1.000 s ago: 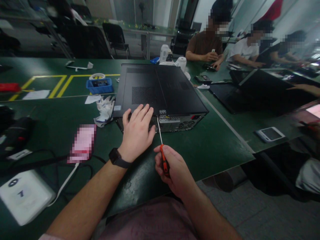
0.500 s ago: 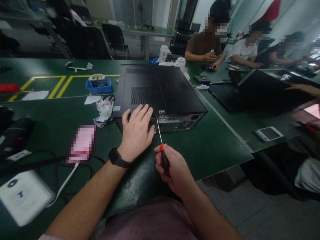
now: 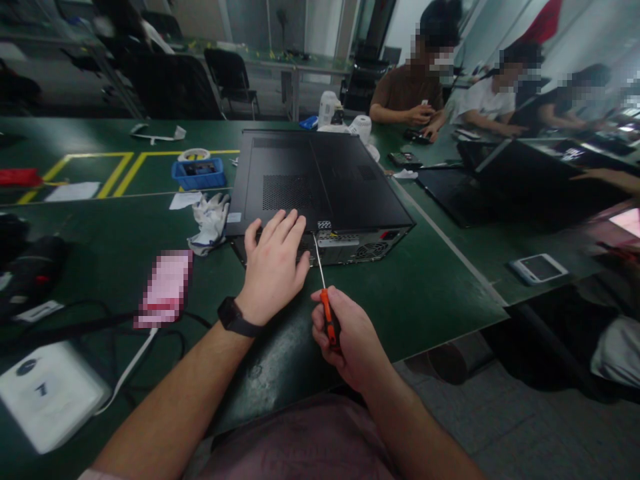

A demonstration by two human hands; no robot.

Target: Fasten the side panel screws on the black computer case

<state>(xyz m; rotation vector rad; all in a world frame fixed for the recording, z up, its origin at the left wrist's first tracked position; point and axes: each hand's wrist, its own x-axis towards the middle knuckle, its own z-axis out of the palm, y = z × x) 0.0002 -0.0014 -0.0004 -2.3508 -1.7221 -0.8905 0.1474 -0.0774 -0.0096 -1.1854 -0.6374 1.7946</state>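
A black computer case lies on its side on the green table, its back panel with fan grille facing me. My left hand rests with fingers spread over the near edge of the case's top, beside the perforated vent. In my right hand is a screwdriver with an orange and black handle, the fingers wrapped round it. Its thin shaft points away from me, and the tip meets the case's rear edge just right of my left hand. Any screw at the tip is too small to make out.
Left of the case lie white gloves and a blue bin of small parts. Nearer me are a pink phone on a cable and a white box. Another phone lies at right. Co-workers sit beyond, at the right.
The screwdriver handle has turned in my right hand, so more of its orange side shows. My left hand and the case stay where they were.
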